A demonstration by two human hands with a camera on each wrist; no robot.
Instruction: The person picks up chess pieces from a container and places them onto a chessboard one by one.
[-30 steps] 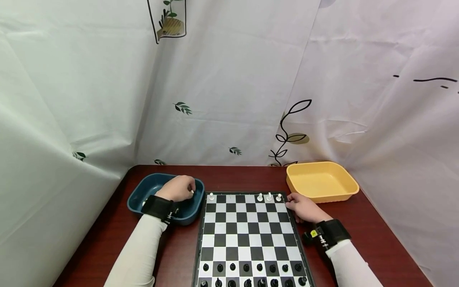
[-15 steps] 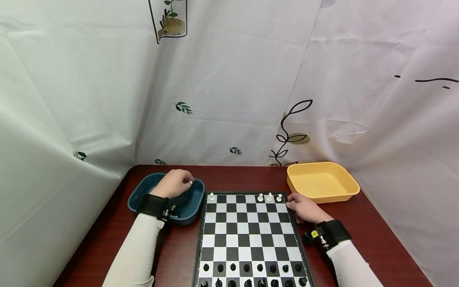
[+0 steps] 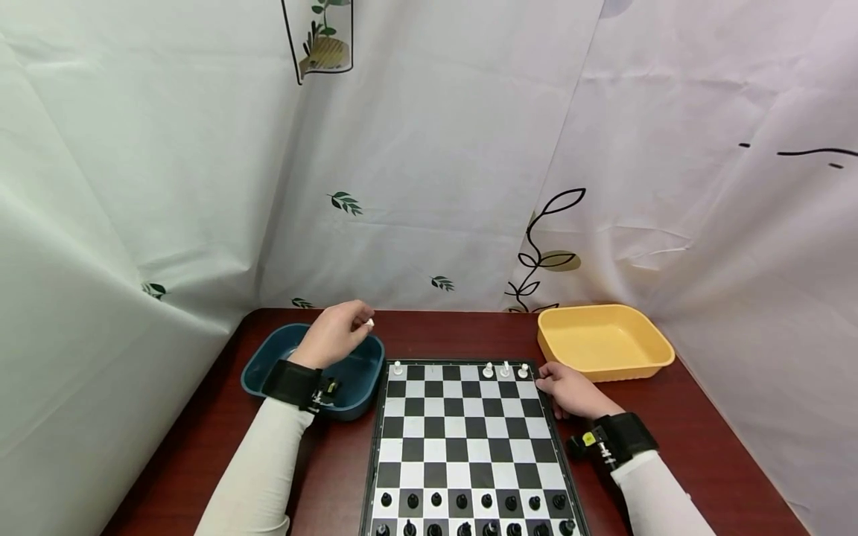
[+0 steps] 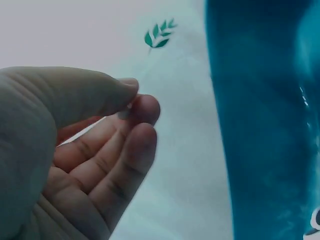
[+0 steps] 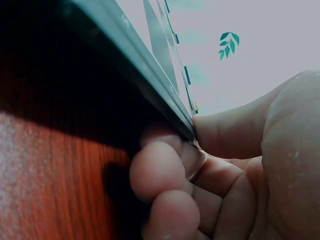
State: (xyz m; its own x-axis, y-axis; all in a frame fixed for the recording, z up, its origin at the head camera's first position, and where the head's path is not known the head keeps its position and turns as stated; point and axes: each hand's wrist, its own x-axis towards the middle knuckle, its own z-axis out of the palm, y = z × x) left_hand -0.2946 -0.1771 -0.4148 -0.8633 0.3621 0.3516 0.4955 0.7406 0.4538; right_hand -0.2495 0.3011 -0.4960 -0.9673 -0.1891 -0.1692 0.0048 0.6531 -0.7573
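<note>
My left hand [image 3: 337, 335] is over the far right part of the blue bin [image 3: 249, 372]. Between its thumb and fingertips it pinches a small white chess piece [image 3: 370, 322], mostly covered by the fingers in the left wrist view. At the far right corner of the chessboard [image 3: 456, 428], my right hand [image 3: 570, 388] grips the dark rim, thumb on top and fingers curled beneath, as the right wrist view shows. One white piece [image 3: 398, 368] stands on the far left corner square. Three more, including a white knight [image 3: 506, 368], stand toward the far right.
Black chess pieces [image 3: 462, 501] fill the two nearest rows of the board. A yellow bin [image 3: 603, 342] stands at the back right, just beyond my right hand. Behind the dark red table [image 3: 462, 333] hangs a white printed cloth [image 3: 429, 149].
My left hand has risen out of the blue bin and shifted away and slightly right, with the white chess piece in its fingertips. The right hand has stayed on the board's rim.
</note>
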